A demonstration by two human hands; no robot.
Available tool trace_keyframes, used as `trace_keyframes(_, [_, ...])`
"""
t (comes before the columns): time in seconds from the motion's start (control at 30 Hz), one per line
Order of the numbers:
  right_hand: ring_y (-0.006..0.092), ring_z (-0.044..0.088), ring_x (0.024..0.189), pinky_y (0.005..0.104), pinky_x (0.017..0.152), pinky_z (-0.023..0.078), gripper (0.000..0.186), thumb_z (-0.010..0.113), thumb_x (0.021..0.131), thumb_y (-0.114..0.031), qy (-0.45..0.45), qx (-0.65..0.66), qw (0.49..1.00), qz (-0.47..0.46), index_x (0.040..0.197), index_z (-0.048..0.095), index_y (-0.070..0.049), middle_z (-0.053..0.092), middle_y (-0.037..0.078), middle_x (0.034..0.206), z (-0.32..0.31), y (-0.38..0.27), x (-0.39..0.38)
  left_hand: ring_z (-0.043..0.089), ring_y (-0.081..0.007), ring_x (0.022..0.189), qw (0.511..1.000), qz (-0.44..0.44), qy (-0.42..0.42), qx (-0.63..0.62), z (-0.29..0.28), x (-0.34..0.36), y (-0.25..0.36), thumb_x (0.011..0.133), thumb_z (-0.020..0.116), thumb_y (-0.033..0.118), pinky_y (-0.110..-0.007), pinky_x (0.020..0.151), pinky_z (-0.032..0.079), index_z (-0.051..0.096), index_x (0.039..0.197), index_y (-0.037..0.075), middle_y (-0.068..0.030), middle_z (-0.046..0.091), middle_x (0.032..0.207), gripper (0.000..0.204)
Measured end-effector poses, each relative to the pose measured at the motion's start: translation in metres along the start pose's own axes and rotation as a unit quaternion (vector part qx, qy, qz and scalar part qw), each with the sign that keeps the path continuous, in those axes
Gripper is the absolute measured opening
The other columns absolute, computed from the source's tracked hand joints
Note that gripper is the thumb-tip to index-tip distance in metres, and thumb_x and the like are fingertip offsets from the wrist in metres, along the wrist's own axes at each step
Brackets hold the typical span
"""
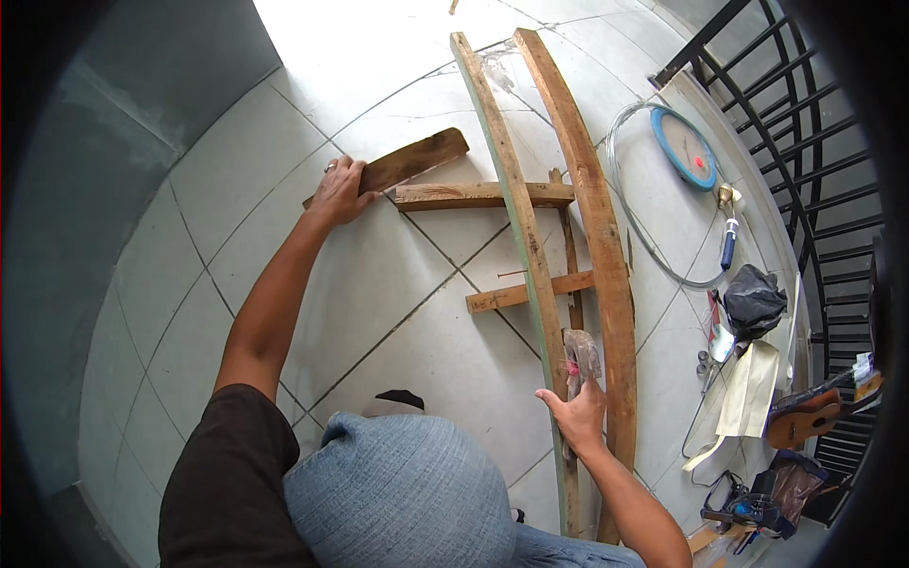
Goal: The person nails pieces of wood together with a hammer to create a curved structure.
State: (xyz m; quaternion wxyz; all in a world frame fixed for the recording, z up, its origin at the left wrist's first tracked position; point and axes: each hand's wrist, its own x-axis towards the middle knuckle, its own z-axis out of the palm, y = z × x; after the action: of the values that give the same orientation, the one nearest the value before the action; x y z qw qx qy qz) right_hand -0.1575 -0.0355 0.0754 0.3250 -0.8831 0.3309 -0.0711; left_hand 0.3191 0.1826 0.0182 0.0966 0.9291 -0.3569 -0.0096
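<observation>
white tiled floor [417, 369], grey wall [85, 170] at left, black metal railing [701, 43] at right. item: short dark-brown wooden plank [412, 159], flat; judged stiff, fairly light, dry rather than slippery, edges perhaps splintery; best gripped across its width, mid-length for balance. position: under the left hand [338, 197], well apart from the right hand [580, 412], far end pointing toward two long brown wooden beams [589, 180]. left: fingers curled over near end, holding it. right: thumb spread, at worn brown tool handle [585, 350] with pink band; finger closure cannot be told
</observation>
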Motion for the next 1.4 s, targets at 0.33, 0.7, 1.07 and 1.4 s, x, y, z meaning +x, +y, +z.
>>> trace_keyframes(0.33, [0.0378, 0.065, 0.103, 0.0429, 0.087, 0.051, 0.045, 0.074, 0.075, -0.009, -0.039, 0.010, 0.998, 0.038, 0.118, 0.061, -0.002, 0.067, 0.019, 0.106, -0.005, -0.024, 0.003, 0.061, -0.0362, 0.106, 0.995, 0.018, 0.094, -0.007, 0.019, 0.104, 0.037, 0.074, 0.084, 0.020, -0.043, 0.089, 0.052, 0.050, 0.112, 0.006, -0.0146, 0.054, 0.116, 0.052])
trace_keyframes(0.7, [0.0440, 0.064, 0.091, 0.0470, 0.079, 0.052, 0.045, 0.076, 0.074, -0.012, -0.024, -0.009, 0.998, 0.061, 0.115, 0.060, -0.002, 0.065, 0.021, 0.097, 0.004, -0.019, -0.005, 0.060, -0.0319, 0.111, 0.996, 0.020, 0.087, 0.025, 0.021, 0.143, 0.060, 0.080, 0.078, 0.032, -0.041, 0.096, 0.049, 0.049, 0.131, 0.005, -0.0155, 0.060, 0.120, 0.065])
trace_keyframes(1.07, [0.0430, 0.064, 0.093, 0.0454, 0.084, 0.051, 0.053, 0.080, 0.075, -0.021, -0.021, -0.034, 0.999, -0.008, 0.115, 0.057, 0.003, 0.067, 0.025, 0.100, 0.009, -0.012, 0.001, 0.055, -0.0390, 0.117, 0.941, 0.138, 0.233, -0.203, 0.006, 0.042, 0.082, 0.075, 0.080, 0.019, -0.046, 0.099, 0.046, 0.059, 0.118, 0.004, -0.0195, 0.059, 0.123, 0.051])
trace_keyframes(1.4, [0.0331, 0.068, 0.090, 0.0401, 0.084, 0.051, 0.053, 0.083, 0.076, -0.034, -0.075, -0.036, 0.993, 0.081, 0.107, 0.063, 0.003, 0.071, 0.020, 0.097, -0.009, -0.024, 0.004, 0.046, -0.0291, 0.133, 0.929, 0.331, 0.037, -0.160, -0.028, 0.069, 0.198, 0.097, 0.053, 0.046, -0.045, 0.116, 0.033, 0.061, 0.127, 0.006, -0.0153, 0.052, 0.139, 0.051])
